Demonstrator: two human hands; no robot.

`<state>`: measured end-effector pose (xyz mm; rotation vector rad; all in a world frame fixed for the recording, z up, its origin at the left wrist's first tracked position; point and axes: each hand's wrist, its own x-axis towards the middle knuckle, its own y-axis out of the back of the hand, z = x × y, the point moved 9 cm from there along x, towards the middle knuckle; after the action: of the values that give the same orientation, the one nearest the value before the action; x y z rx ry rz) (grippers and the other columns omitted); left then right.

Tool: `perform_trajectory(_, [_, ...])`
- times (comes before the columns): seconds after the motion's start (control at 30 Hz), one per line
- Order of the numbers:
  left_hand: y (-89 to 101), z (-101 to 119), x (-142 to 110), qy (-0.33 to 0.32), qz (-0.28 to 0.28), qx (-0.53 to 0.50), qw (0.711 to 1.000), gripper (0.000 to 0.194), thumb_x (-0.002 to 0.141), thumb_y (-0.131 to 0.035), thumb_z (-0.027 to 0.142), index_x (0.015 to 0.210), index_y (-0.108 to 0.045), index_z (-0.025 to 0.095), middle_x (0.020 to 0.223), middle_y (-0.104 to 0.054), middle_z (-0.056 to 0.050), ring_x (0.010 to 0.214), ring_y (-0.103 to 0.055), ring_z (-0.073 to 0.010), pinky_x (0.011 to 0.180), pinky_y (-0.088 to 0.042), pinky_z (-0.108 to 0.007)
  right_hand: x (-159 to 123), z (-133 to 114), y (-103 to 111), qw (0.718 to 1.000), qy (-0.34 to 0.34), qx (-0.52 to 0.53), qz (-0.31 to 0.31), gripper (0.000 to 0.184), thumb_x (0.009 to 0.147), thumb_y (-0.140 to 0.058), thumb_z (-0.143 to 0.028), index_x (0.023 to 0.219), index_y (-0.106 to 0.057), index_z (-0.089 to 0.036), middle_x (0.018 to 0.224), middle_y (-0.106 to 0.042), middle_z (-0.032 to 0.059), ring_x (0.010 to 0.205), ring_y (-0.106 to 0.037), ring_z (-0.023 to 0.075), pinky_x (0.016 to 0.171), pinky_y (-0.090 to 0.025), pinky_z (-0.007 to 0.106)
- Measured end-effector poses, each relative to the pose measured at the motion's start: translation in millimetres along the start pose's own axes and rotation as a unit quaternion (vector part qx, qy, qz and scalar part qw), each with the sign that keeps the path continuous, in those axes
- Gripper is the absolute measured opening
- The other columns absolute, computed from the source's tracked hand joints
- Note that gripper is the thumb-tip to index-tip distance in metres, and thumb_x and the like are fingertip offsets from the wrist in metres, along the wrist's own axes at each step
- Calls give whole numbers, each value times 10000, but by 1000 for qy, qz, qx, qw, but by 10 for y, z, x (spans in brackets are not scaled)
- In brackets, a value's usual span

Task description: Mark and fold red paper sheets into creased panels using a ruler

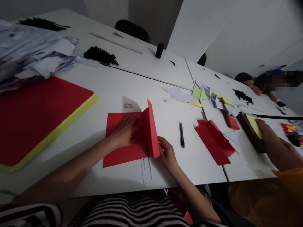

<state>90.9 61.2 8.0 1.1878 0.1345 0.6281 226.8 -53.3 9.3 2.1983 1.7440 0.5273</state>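
Observation:
A sheet of red paper (120,156) lies in front of me, its right part bent upward into a standing flap. My left hand (126,130) rests flat on the sheet with its fingers stretched toward the fold. At the flap's lower right edge, my right hand (167,151) pinches the paper between thumb and fingers. A clear ruler (146,170) runs along the fold and sticks out below the sheet; whether it lies over or under the paper, I cannot tell. To the right of my right hand is a black pen (181,135).
Stacked red and yellow sheets (47,116) lie left, below a heap of white papers (35,53). Folded red paper (214,142) lies right of the pen. Beside me, a co-worker's hand (272,138) touches yellow paper on a dark block (252,132). Another person sits far right.

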Motion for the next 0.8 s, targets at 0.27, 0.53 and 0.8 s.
perform_trajectory(0.27, [-156, 208, -46, -10, -46, 73, 996, 479, 928, -447, 284, 1405, -425, 331, 1559, -258, -66, 1454, -139, -301, 1126, -91, -630, 575, 164, -32, 922, -206, 322, -65, 590, 858, -424, -731, 1152, -658, -276, 1069, -705, 41, 1035, -638, 277, 868, -513, 403])
perform_trajectory(0.53, [-170, 166, -40, -10, -74, 63, 995, 500, 941, -437, 364, 1429, -396, 265, 1527, -339, -54, 1439, -213, -257, 1167, -111, -537, 660, 380, -110, 893, -229, 367, -126, 398, 698, -791, -474, 979, -678, -216, 972, -714, 53, 867, -668, 248, 784, -531, 365])
perform_trajectory(0.8, [-4, -162, -175, 23, -86, 72, 993, 587, 928, -445, 509, 1407, -422, 169, 1526, -335, -93, 1438, -212, -277, 1168, -170, -524, 713, 504, 140, 897, -217, 371, -104, 325, 728, -767, -485, 888, -664, -221, 873, -711, 24, 775, -659, 214, 722, -521, 336])
